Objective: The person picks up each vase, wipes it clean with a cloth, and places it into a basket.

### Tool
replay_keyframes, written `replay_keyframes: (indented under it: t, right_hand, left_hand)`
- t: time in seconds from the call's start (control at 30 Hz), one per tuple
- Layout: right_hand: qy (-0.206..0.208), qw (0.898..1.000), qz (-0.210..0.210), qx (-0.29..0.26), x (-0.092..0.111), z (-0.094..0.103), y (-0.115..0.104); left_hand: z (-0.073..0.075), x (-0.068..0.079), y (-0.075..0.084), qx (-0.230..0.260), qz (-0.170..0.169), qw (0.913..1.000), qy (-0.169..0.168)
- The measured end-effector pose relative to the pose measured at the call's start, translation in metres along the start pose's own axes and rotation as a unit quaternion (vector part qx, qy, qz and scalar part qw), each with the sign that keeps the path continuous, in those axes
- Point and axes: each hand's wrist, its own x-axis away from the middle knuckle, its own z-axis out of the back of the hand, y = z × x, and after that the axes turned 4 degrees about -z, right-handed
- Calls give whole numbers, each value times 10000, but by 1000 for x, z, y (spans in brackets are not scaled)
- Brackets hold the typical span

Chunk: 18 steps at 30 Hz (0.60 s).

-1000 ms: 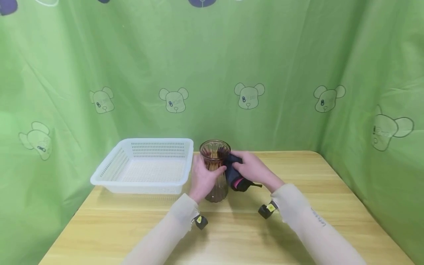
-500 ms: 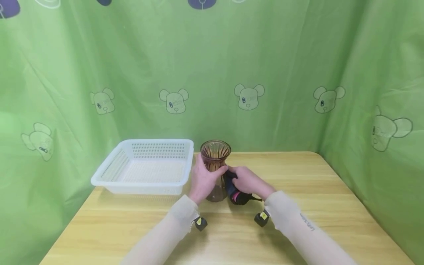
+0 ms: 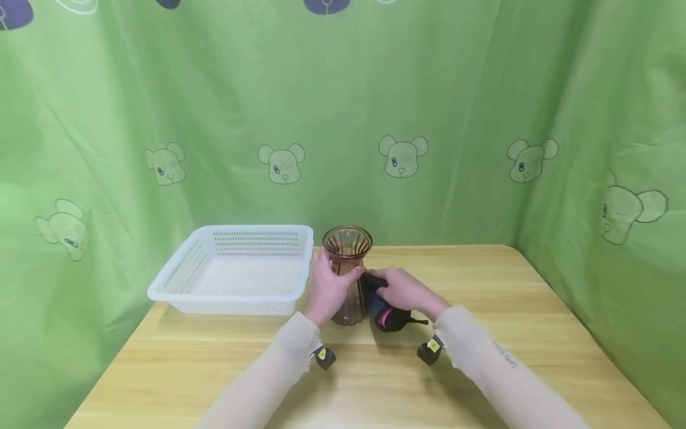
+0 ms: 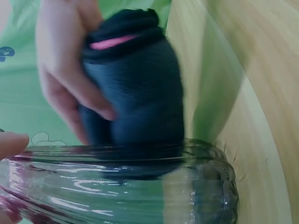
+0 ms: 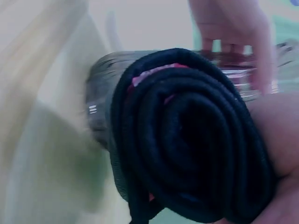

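Note:
A ribbed, brownish, see-through glass vase with a flared rim stands upright on the table. My left hand grips it from the left, thumb across the front below the rim. My right hand holds a rolled dark navy cloth with a pink inner layer against the vase's right side. In the left wrist view, the cloth lies along the lower part of the glass. Its coiled end faces the right wrist camera and hides part of the vase.
A white perforated plastic basket sits on the wooden table, left of the vase and close to my left hand. A green curtain with bear prints hangs behind the table and along both sides.
My right hand and the cloth have moved down the vase's right side from near its rim; in the last half second they shift slightly right. My left hand keeps its grip.

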Motion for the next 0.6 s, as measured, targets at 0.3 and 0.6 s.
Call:
replay_keyframes:
  t: [0.3,0.6]
  right_hand:
    - [709,9958,581,-89,10,37,-30]
    - [349,9976,480,349,3,21,-21]
  left_hand:
    - [1,1,1,-275,-208,9994,-15]
    - [0,2,4,-284,-222,9993,56]
